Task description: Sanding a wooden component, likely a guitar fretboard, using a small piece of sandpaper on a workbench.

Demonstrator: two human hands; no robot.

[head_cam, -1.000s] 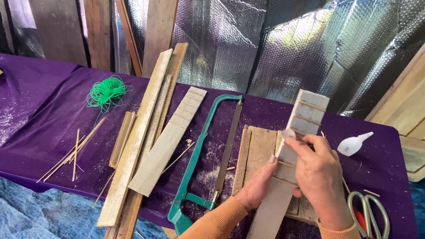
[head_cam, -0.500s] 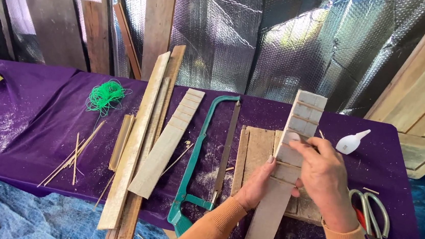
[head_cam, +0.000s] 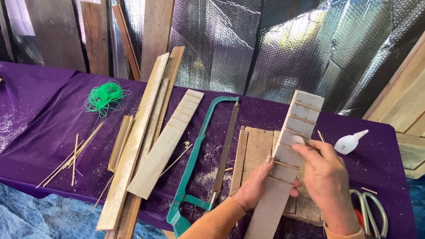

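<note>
A long pale wooden strip (head_cam: 284, 164) crossed by thin slats lies tilted over a wooden board (head_cam: 256, 149) on the purple cloth. My left hand (head_cam: 255, 184) grips the strip's left edge from below, orange sleeve showing. My right hand (head_cam: 326, 181) rests on the strip's right side, with the thumb and a finger pinching a thin slat against it near the middle. A similar slatted strip (head_cam: 167, 141) lies to the left beside long wooden planks (head_cam: 136, 138).
A green hacksaw (head_cam: 204, 160) lies between the two strips. Scissors (head_cam: 370, 215) sit at the right, a white glue bottle (head_cam: 350, 142) behind them. A coil of green cord (head_cam: 103, 96) and thin bamboo sticks (head_cam: 73, 158) lie at left. Silver foil sheeting and planks stand behind.
My right hand has shifted slightly down the strip, fingers pressing a slat. My left hand and the strip stay where they were.
</note>
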